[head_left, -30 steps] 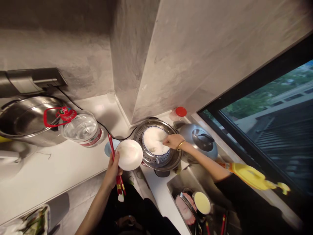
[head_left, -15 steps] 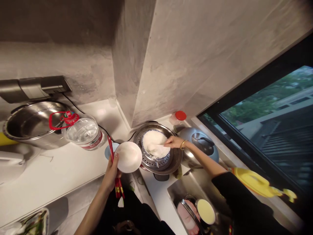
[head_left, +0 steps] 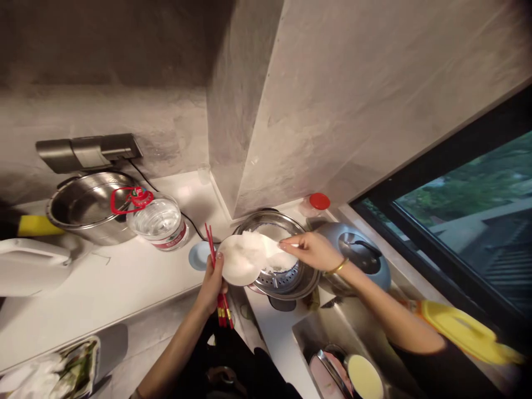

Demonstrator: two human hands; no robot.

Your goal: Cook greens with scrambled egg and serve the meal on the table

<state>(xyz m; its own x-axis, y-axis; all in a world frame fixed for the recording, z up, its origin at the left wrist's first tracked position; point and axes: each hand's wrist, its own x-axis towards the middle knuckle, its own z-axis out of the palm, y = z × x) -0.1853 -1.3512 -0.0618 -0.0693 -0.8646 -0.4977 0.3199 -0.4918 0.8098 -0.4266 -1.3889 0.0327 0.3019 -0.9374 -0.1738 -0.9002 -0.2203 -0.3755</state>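
My left hand (head_left: 215,281) is closed around a white bowl (head_left: 238,275) and a bundle of red chopsticks (head_left: 210,239). Between the fingers of my right hand (head_left: 316,252) is a white rice paddle (head_left: 272,247), its far end over the bowl's right edge. White rice (head_left: 248,247) lies in the bowl and at the paddle's end. Partly hidden behind these is a larger dish of rice (head_left: 283,262) with a blue-patterned rim. That dish sits on the perforated rack of a round metal steamer (head_left: 306,284).
A water jug with a red handle (head_left: 160,221) and a steel pot (head_left: 93,208) stand at left. A small blue dish (head_left: 198,256) lies near my left hand. On the right are a blue-grey kettle-like appliance (head_left: 378,269), a sink (head_left: 307,332) holding dishes and a yellow bottle (head_left: 459,330).
The bowl in my left hand has come over the steamer's left edge. My right hand has lifted rice with the paddle from the dish to the bowl. The view has shifted slightly.
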